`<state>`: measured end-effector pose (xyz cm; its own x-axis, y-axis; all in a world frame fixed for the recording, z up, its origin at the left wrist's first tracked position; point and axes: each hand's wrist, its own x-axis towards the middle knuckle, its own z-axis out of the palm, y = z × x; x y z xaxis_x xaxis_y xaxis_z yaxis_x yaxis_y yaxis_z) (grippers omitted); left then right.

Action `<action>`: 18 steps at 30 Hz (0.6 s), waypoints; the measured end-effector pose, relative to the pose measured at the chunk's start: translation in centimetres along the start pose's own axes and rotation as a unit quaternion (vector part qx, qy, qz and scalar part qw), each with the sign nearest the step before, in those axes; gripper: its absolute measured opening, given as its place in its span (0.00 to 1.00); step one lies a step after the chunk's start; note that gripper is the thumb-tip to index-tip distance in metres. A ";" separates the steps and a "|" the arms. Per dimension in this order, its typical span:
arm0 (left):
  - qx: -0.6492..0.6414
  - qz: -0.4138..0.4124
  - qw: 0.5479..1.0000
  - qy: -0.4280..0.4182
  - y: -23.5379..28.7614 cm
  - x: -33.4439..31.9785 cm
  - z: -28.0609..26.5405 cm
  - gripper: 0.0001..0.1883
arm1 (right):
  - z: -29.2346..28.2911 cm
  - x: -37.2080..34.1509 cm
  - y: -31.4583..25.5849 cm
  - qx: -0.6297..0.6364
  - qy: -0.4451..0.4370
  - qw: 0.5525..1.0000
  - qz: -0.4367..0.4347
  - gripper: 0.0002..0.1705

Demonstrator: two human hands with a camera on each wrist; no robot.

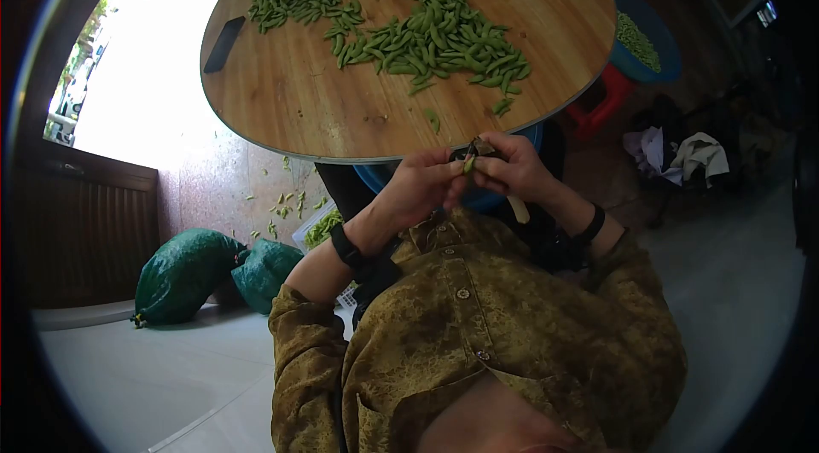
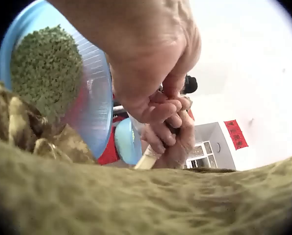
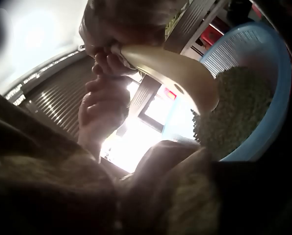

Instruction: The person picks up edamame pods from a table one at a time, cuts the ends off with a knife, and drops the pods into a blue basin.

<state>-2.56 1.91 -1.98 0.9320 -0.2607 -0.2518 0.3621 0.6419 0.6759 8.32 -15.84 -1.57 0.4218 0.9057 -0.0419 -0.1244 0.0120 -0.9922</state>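
Observation:
Both hands meet over the person's lap at the near edge of the table. My left hand (image 1: 425,184) pinches a green bean pod (image 1: 469,165) between its fingertips. Beside it, my right hand (image 1: 518,167) grips a tool with a long cream handle (image 1: 519,210); the handle sticks out below that palm. In the right wrist view the cream handle (image 3: 180,71) widens toward its end and has a small hole. Fingers hide the tool's working end. Under the hands, a blue basin (image 2: 104,98) holds a heap of shelled green beans (image 2: 48,68).
Bean pods (image 1: 435,35) lie heaped across the round wooden table (image 1: 281,103), with a dark flat object (image 1: 223,45) at its left. Another blue basin (image 1: 670,52) of beans stands at right by a red stool (image 1: 606,103). Green sacks (image 1: 188,274) and scattered pods lie on the floor.

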 end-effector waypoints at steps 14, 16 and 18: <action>0.464 0.163 0.845 0.212 -2.1 -0.1 0.2 0.06 | 1.4 0.2 0.6 -0.002 0.032 0.996 0.078 0.08; 0.686 0.338 0.620 0.177 -2.4 -0.2 0.2 0.07 | 1.8 0.3 1.8 -0.039 0.040 0.998 0.039 0.08; 0.662 0.330 0.648 0.181 -2.3 -0.6 0.3 0.07 | 2.1 0.3 2.0 -0.076 0.046 0.996 -0.002 0.09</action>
<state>-4.00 0.36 -3.15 0.9066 0.0955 0.4111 -0.2244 -0.7159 0.6612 6.35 -14.68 -3.30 0.5030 0.8633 -0.0417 0.0113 -0.0548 -0.9984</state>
